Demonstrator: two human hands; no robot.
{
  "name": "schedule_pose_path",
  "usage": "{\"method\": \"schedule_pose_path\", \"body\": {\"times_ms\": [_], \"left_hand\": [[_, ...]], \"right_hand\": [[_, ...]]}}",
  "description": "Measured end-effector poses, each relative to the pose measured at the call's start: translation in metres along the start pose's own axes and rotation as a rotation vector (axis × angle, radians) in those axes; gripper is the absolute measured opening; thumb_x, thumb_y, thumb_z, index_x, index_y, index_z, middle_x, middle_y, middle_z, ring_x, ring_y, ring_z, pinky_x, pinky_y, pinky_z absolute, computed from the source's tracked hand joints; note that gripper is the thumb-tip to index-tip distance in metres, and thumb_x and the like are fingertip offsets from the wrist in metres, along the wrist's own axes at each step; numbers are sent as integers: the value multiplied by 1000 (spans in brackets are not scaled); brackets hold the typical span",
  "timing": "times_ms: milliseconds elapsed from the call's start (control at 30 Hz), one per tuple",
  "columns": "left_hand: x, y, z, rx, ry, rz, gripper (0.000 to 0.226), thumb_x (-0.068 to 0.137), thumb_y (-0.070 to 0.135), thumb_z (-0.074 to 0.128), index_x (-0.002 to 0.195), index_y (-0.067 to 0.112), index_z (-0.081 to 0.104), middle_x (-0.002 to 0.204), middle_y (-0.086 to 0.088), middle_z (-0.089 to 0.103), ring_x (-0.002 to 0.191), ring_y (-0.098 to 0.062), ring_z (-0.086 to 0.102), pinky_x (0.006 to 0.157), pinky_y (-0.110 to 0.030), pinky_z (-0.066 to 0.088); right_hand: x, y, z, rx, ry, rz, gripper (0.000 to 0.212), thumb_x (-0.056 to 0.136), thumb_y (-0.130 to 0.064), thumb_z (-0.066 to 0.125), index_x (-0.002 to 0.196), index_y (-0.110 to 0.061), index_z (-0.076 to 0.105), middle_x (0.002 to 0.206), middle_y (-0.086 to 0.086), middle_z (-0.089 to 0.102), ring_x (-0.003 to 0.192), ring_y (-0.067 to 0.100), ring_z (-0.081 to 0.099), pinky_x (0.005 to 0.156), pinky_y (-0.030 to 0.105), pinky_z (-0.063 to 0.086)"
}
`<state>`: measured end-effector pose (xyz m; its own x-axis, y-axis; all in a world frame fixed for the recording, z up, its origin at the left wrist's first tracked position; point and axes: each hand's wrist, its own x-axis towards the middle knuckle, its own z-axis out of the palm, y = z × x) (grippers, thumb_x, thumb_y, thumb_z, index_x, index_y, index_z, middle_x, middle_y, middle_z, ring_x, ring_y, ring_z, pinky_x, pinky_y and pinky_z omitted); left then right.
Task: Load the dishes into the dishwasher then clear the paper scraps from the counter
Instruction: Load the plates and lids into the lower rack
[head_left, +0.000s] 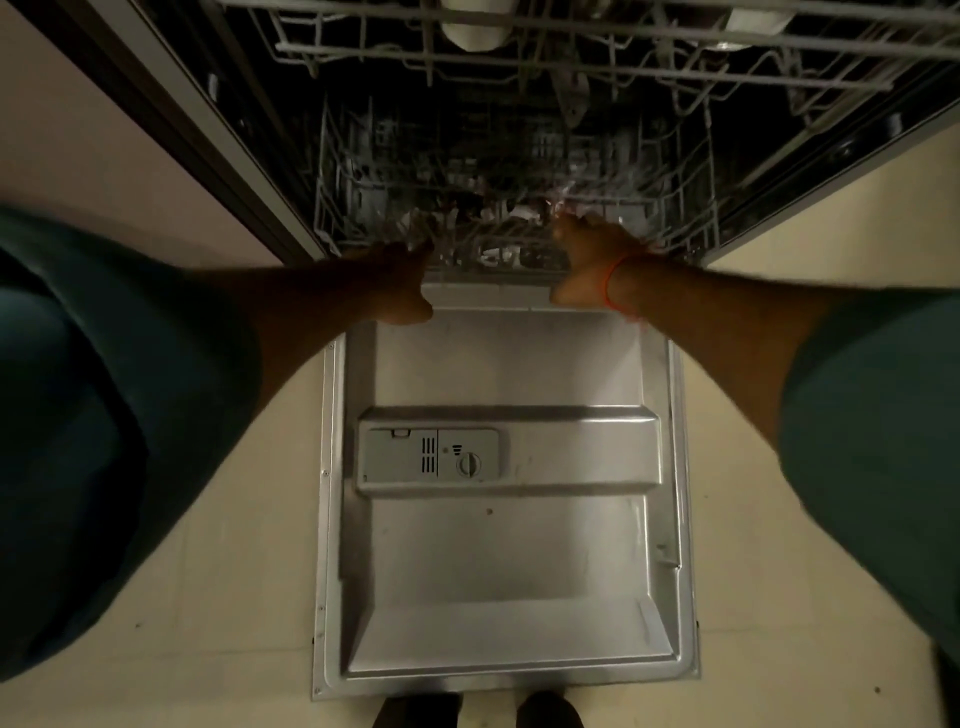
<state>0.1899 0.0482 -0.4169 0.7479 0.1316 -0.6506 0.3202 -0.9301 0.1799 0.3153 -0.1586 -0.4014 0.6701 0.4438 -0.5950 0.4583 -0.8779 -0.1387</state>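
Head view: the dishwasher door (506, 545) lies fully open and flat over the floor (234, 597), with the detergent dispenser (428, 457) on its inner face; both hands reach to the front edge of the lower rack (519, 228), which sits inside the tub with some dim, unclear items in it; the left hand (402, 283) rests at the rack's front rail, though whether its fingers hook the wire I cannot tell; the right hand (587, 260), with an orange band at the wrist, seems to curl its fingers over the rail, but blur leaves the grip uncertain; the upper rack (571, 47) holds pale dishes (475, 31). Judged risks: an uneven push or pull could skew the rack and rattle the dishes; shins stand near the door edge. No writing is readable; only small symbols show on the dispenser.
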Motion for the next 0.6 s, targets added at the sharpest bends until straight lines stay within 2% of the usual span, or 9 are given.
{"method": "schedule_pose_path", "body": {"times_ms": [67, 100, 200, 300, 433, 600], "left_hand": [[-15, 5, 15, 54, -17, 17, 87, 92, 34, 70, 161, 19, 20, 151, -19, 42, 130, -36, 51, 100, -42, 50], [-24, 8, 25, 108, -26, 22, 85, 91, 38, 70, 160, 20, 23, 153, -17, 39, 133, -36, 48, 104, -44, 49], [-53, 14, 54, 210, -82, 41, 84, 90, 45, 67, 159, 23, 24, 156, -14, 32, 142, -36, 36, 111, -47, 44], [-89, 25, 86, 139, -134, 41, 80, 90, 44, 68, 157, 23, 28, 151, -11, 37, 138, -31, 40, 110, -43, 43], [-144, 39, 142, 82, -200, -15, 78, 94, 40, 60, 160, 26, 21, 159, -10, 28, 146, -32, 30, 117, -44, 36], [-207, 51, 204, 48, -373, -34, 79, 98, 37, 51, 163, 27, 8, 168, -9, 9, 154, -30, 14, 125, -42, 17]], "right_hand": [[-19, 2, 18, 27, 46, 4, 96, 79, -21, 78, 158, -15, 24, 158, 18, 31, 140, 40, 40, 111, 44, 42], [-30, 3, 28, 41, 64, 12, 91, 78, -20, 77, 155, -15, 30, 154, 17, 36, 136, 40, 44, 108, 44, 44], [-68, 2, 60, 83, 69, 34, 72, 79, -21, 74, 144, -17, 42, 142, 14, 47, 125, 39, 50, 101, 43, 48], [-112, 2, 96, 121, 49, 48, 56, 82, -24, 71, 133, -18, 49, 130, 10, 53, 116, 36, 54, 94, 39, 51], [-174, 5, 141, 181, -13, 55, 38, 87, -30, 66, 122, -21, 53, 124, 2, 54, 112, 26, 56, 89, 35, 51], [-242, 12, 188, 145, -240, 51, 41, 94, -36, 55, 132, -22, 48, 130, 1, 50, 118, 23, 50, 98, 33, 45]]}}
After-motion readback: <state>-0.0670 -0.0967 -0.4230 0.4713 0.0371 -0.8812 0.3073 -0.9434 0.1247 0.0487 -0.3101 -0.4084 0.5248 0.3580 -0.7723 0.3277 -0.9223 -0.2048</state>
